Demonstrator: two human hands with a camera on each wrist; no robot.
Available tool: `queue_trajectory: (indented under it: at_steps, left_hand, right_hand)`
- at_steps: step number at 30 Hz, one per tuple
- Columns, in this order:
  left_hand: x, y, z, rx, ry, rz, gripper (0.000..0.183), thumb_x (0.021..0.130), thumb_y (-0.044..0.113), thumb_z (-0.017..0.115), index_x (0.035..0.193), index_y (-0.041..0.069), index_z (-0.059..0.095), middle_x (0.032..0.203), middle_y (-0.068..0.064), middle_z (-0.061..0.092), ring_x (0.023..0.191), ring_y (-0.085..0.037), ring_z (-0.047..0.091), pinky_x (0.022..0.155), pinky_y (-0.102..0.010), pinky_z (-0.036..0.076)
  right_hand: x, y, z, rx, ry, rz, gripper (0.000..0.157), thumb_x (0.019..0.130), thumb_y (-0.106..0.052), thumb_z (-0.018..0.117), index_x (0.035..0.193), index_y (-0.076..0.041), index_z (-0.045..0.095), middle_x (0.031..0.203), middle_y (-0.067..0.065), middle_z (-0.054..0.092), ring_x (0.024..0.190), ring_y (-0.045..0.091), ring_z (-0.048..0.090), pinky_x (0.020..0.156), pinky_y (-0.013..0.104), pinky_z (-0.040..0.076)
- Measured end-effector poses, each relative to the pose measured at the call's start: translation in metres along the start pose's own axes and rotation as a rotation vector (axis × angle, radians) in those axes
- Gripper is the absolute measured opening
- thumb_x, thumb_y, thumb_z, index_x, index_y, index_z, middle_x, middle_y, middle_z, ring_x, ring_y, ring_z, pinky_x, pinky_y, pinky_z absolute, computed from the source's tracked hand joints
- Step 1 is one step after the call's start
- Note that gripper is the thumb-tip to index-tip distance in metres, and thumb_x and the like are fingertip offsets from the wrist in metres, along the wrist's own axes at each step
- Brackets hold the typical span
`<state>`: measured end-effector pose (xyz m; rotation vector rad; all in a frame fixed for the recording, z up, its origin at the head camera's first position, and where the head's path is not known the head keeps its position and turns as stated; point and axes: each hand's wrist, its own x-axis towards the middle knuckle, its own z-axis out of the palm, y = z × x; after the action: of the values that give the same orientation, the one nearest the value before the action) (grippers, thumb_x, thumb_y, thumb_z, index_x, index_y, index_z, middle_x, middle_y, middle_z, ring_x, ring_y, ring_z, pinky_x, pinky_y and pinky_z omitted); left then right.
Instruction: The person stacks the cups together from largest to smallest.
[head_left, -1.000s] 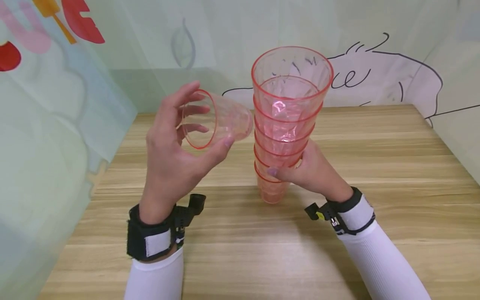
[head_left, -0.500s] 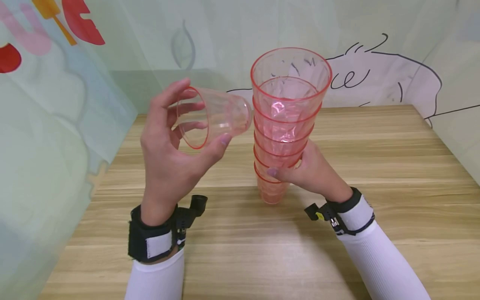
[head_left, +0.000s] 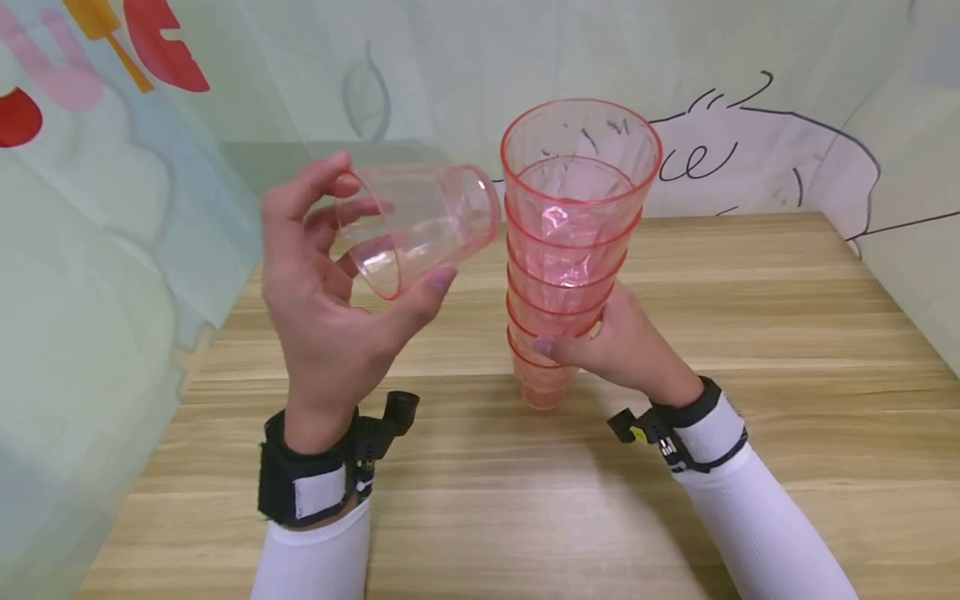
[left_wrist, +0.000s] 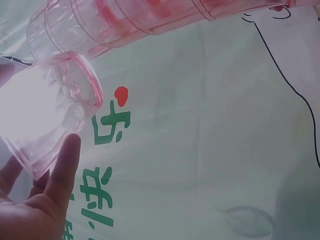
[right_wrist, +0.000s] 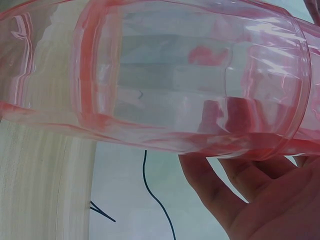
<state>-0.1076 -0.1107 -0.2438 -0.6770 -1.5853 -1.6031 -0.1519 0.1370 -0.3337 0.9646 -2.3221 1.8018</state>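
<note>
A clear pink plastic cup [head_left: 431, 217] lies tilted on its side in the air, its mouth toward my left hand [head_left: 322, 292]. The left thumb and fingers hold it around the rim and side. Its base points right, close beside a tall stack of nested pink cups [head_left: 573, 250]; in the left wrist view the single cup [left_wrist: 82, 95] overlaps the stack [left_wrist: 150, 17]. My right hand [head_left: 618, 346] grips that stack low down, thumb across the front and the other fingers hidden behind. The stack stands upright, mouths up. The right wrist view shows the fingers against the stack [right_wrist: 165, 75].
A wood-grain table [head_left: 480, 500] lies under both hands. Behind it hangs a pale printed cloth [head_left: 450, 75] with line drawings, and another printed sheet [head_left: 82, 333] borders the left side.
My left hand has moved slightly left and turned, so the single cup's base tips up and more of its side shows. The right hand and the stack stay nearly still.
</note>
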Motion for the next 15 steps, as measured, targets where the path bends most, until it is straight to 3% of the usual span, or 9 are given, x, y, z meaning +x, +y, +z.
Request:
queue_trajectory:
  at_steps: [10,15]
  left_hand:
    - [0.0021,0.0017,0.0075,-0.085,0.123,0.044,0.083,0.065,0.022,0.090,0.129,-0.006,0.046,0.119,-0.020,0.047,0.100,-0.041,0.054,0.082,-0.040,0.058]
    - [0.0028,0.0021,0.0090,-0.136,0.130,0.067,0.084,0.065,0.023,0.092,0.127,-0.007,0.043,0.118,-0.022,0.046,0.100,-0.043,0.055,0.083,-0.043,0.058]
  right_hand:
    - [-0.0007,0.0006,0.0021,0.013,0.004,0.030,0.062,0.077,-0.021,0.084,0.130,-0.010,0.054,0.119,0.003,0.066,0.108,0.020,0.063,0.099,0.044,0.049]
    - [0.0000,-0.0002,0.0021,0.027,-0.005,0.021,0.061,0.077,-0.017,0.083,0.130,-0.011,0.054,0.119,0.003,0.066,0.109,0.022,0.063,0.098,0.044,0.050]
